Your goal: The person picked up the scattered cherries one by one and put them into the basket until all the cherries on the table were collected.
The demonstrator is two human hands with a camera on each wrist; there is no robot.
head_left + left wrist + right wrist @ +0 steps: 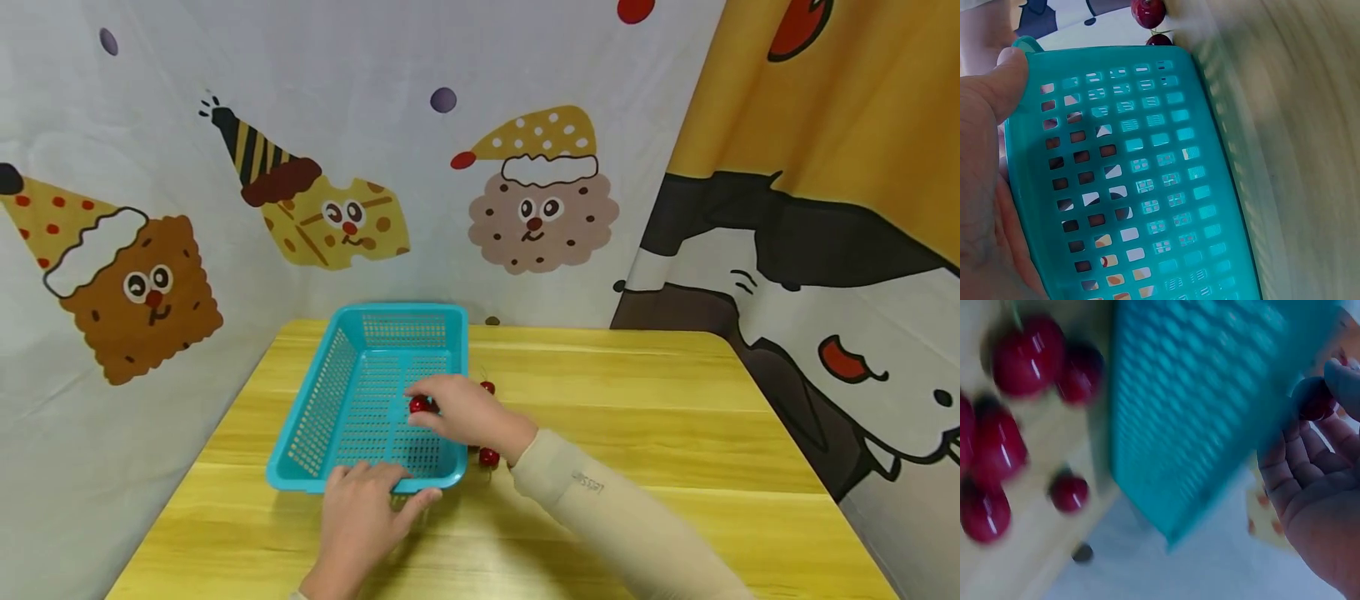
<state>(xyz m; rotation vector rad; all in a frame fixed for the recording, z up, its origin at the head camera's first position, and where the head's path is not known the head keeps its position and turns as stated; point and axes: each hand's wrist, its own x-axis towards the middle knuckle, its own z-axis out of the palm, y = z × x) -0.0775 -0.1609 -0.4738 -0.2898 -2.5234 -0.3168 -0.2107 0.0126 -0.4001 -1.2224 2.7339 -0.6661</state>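
Observation:
A turquoise plastic basket [281, 454] with perforated walls stands on the table. My left hand [363, 517] grips its near rim, fingers over the edge and the thumb on the outer side, as the left wrist view shows. Above the basket's right half, my right hand [468, 412] pinches a dark red cherry [418, 404] between thumb and fingers. That held cherry [1314, 399] is partly covered by the thumb in the right wrist view. Beside the basket's right wall lie several loose cherries [1029, 356], some with stems; my right forearm hides part of them in the head view.
The yellow wood-grain table [637, 400] extends to the right of the basket. A printed cloth [435, 167] with cartoon figures hangs behind the table and along its left side.

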